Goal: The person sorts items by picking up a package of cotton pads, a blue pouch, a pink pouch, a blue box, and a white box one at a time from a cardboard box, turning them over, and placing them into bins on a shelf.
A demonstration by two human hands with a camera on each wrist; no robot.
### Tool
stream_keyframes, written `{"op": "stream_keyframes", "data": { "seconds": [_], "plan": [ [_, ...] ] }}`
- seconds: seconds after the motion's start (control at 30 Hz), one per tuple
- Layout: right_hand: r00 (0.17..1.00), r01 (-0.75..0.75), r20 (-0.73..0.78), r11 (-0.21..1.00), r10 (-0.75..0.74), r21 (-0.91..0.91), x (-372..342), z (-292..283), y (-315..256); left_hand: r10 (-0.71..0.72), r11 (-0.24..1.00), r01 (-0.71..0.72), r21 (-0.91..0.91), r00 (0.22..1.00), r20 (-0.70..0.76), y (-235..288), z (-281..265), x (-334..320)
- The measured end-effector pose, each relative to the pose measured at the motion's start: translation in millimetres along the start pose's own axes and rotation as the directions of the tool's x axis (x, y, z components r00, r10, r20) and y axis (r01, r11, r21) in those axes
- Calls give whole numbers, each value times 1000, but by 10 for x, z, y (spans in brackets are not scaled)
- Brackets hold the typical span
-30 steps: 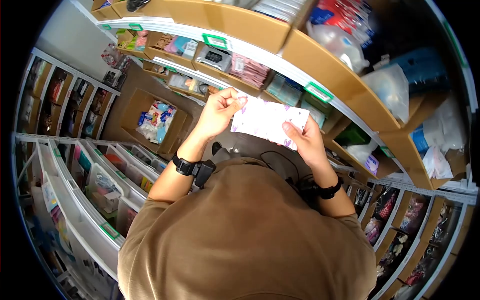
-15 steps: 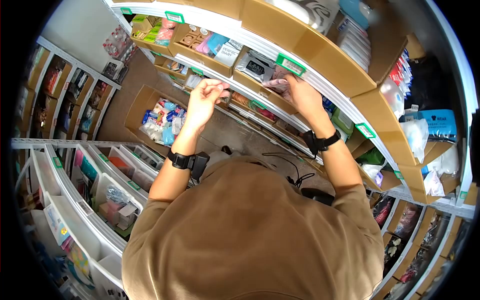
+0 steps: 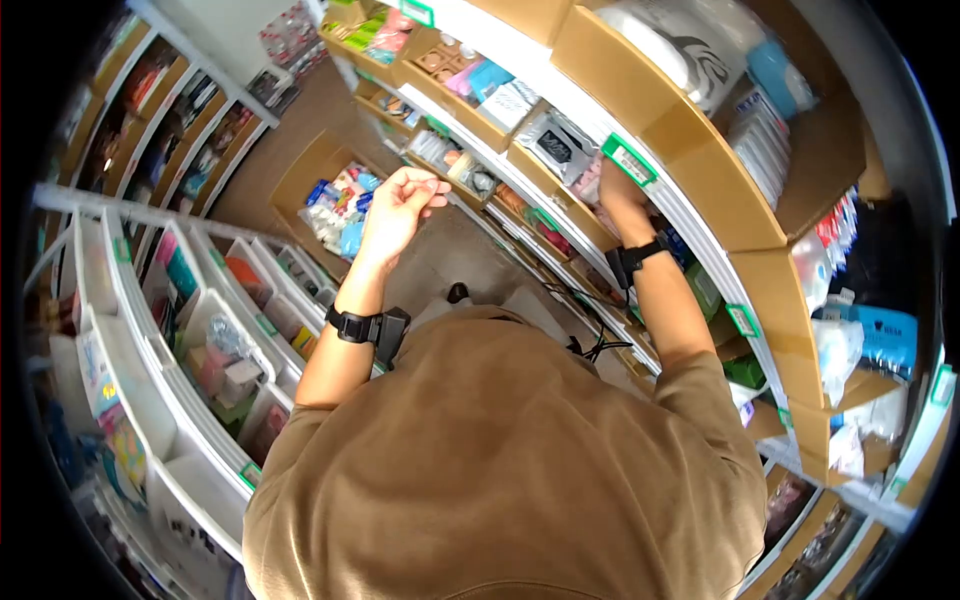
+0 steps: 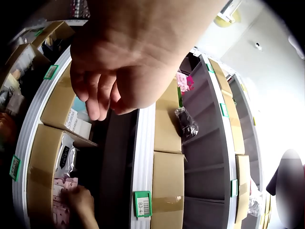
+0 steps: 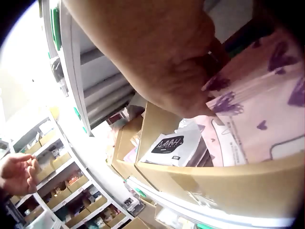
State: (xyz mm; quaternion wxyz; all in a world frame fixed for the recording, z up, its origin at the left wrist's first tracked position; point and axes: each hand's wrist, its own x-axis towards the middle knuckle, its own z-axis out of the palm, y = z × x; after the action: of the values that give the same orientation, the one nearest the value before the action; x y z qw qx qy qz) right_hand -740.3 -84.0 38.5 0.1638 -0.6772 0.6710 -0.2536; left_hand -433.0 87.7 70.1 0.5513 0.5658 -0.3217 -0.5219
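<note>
My left hand (image 3: 402,208) is raised in front of the shelf, its fingers loosely bent and nothing in them. In the left wrist view, its fingers (image 4: 97,93) hang over the shelf boxes. My right hand (image 3: 622,205) reaches into a cardboard box, gripping a flat pink packet (image 5: 267,105) printed with purple hearts. The hand hides part of the packet, and its fingertips are largely out of sight. More pink packets (image 4: 60,210) stand in the same box. Beside them lies a silver-grey pouch (image 3: 556,145) with a black label.
Neighbouring boxes hold white cartons (image 3: 507,105) and other small goods. An upper-shelf box (image 3: 665,150) overhangs my right forearm. White plastic bins (image 3: 215,340) line the left side. On the floor at the far left stands an open carton (image 3: 300,185) of mixed packages. Dark cables (image 3: 600,345) hang near my body.
A second ago both hands held the heart-printed packet before my body. The left hand has let go, and the right has carried the packet into the box. The head view has turned.
</note>
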Motion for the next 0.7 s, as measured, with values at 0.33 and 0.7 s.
{"op": "stream_keyframes", "data": {
  "seconds": [0.33, 0.7],
  "plan": [
    [711, 699, 241, 701, -661, -140, -518, -95, -498, -83, 990, 85, 110, 996, -25, -369, -163, -365],
    [480, 680, 553, 688, -680, 256, -615, 1151, -1514, -215, 955, 244, 167, 961, -173, -495, -1418, 66]
  ]
}}
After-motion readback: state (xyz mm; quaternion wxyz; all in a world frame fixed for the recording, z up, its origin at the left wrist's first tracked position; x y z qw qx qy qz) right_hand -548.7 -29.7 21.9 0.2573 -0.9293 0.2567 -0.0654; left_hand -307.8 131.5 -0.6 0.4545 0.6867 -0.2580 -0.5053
